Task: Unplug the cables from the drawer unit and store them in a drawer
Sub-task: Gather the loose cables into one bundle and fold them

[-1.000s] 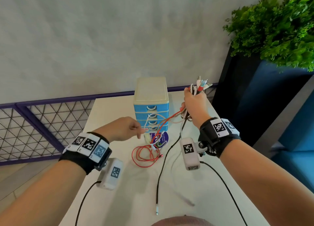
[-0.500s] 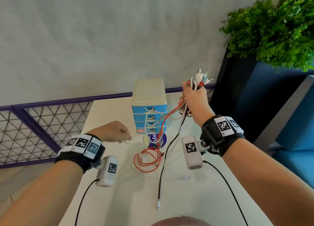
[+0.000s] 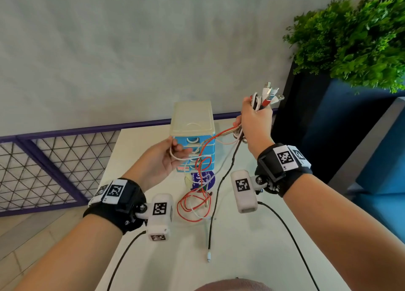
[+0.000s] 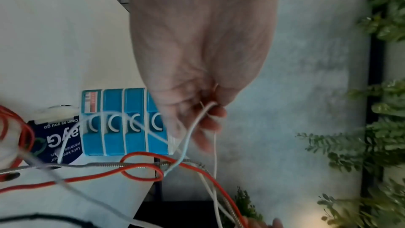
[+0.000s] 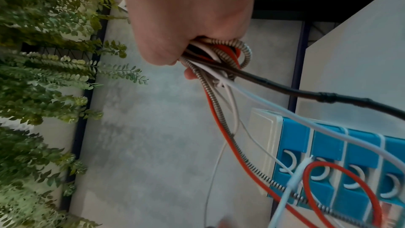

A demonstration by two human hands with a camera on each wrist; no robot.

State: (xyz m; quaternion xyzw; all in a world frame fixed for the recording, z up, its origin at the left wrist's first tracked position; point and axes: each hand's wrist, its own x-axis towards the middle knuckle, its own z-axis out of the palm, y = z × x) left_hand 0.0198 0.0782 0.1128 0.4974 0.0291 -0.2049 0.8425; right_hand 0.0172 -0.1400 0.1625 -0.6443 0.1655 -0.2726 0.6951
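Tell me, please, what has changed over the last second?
The left hand rose from table height to the drawer unit's top drawers and now pinches a loop of white cable. The right hand still grips the cable bundle raised; the drawers stay shut.

Both forearms are reaching forward. The right hand point(image 3: 255, 124) is raised higher, its fingers curling tight around a gathered bundle. The left hand point(image 3: 161, 160) is turning palm inward, thumb and fingers point(image 4: 211, 122) pinching 1 thin strand.
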